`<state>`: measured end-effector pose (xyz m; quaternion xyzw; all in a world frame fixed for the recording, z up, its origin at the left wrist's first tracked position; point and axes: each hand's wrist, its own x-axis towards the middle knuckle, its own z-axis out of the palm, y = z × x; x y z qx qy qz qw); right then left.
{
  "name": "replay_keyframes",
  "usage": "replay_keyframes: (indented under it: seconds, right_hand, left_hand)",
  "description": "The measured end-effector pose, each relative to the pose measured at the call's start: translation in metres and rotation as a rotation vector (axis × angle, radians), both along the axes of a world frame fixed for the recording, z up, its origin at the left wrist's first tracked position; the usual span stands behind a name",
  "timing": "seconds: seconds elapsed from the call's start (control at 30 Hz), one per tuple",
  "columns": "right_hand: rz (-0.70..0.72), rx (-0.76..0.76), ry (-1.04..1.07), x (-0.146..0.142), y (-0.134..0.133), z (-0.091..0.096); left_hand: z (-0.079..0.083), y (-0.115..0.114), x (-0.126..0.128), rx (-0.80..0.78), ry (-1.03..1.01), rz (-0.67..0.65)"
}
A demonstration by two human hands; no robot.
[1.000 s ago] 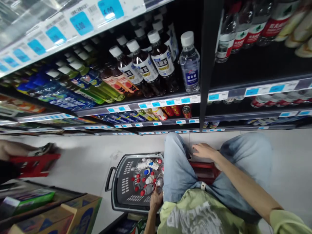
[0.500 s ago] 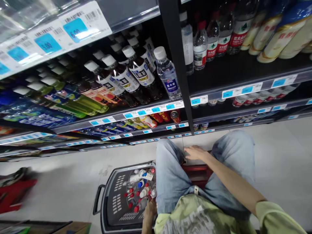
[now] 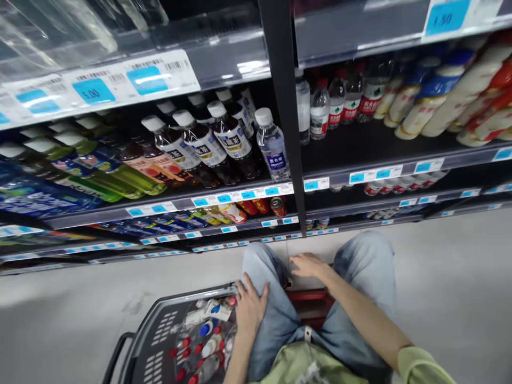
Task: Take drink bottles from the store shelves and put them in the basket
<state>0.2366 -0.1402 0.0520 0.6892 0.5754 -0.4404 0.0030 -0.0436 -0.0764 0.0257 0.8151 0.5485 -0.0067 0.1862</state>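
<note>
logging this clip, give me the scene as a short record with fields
setting: shop aisle, drink shelves ahead
left hand: flat on left thigh, holds nothing
right hand: between the knees, over red stool, holds nothing
basket: grey, on the floor at the left, holds small bottles
clear water bottle: upright at shelf end

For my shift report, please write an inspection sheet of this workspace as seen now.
Surface: pale floor, bare where visible.
Job's things: dark basket on the floor, holding small bottles with red, white and blue caps.
Clutter: nothing seen.
Grippers: left hand flat on the left knee, empty; right hand between the knees, above a red stool, grip unclear.
Cables: nothing seen.
Surroundings: shelves of tea bottles, one water bottle, blue price tags.
</note>
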Motion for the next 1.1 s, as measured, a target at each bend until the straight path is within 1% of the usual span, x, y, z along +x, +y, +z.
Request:
replay_keyframes:
  seconds: [0.07,0.17,0.3,0.43,0.57,0.67,0.73,0.8,0.83,0.9,0.97,1.0,1.03,1.1]
  right_hand:
    - [-0.026,0.021,-0.010,0.003,0.002,-0.001]
    - [-0.066,0.060,-0.021,0.008,0.005,-0.005]
    - [-0.098,0.123,-0.011,0.007,0.010,-0.012]
    - [-0.113,0.184,0.026,0.003,0.014,-0.016]
    - [-0.280,0.307,0.180,0.001,0.014,-0.023]
    - [-0.440,0.466,0.330,0.004,0.015,-0.027]
    - [-0.595,0.596,0.447,0.012,0.017,-0.022]
    - [-0.771,0.755,0.497,0.027,0.020,-0.005]
    - [-0.851,0.847,0.484,0.038,0.023,0.008]
    - [-0.962,1.023,0.389,0.066,0.030,0.044]
    - [-0.998,1.161,0.244,0.101,0.041,0.091]
    - [-0.997,1.195,0.156,0.120,0.049,0.117]
    - [-0.991,1.208,0.059,0.139,0.059,0.144]
    - [-0.899,1.140,-0.171,0.174,0.081,0.196]
  left_hand:
    - [-0.008,-0.006,0.012,0.074,0.075,0.006]
    - [-0.020,-0.005,0.013,0.175,0.138,-0.034]
    - [-0.033,0.000,0.007,0.283,0.080,-0.093]
    - [-0.036,0.001,0.010,0.330,0.034,-0.160]
    - [-0.033,0.004,0.014,0.296,0.055,-0.150]
    - [-0.030,0.007,0.016,0.261,0.065,-0.138]
    - [-0.029,0.007,0.016,0.250,0.061,-0.129]
    - [-0.030,0.007,0.016,0.243,0.050,-0.120]
    - [-0.031,0.008,0.016,0.244,0.041,-0.117]
    - [-0.033,0.008,0.016,0.255,0.027,-0.120]
    - [-0.036,0.009,0.017,0.268,0.022,-0.119]
    - [-0.038,0.010,0.018,0.269,0.020,-0.116]
    - [-0.039,0.010,0.019,0.266,0.017,-0.108]
    - [-0.040,0.011,0.021,0.257,0.008,-0.091]
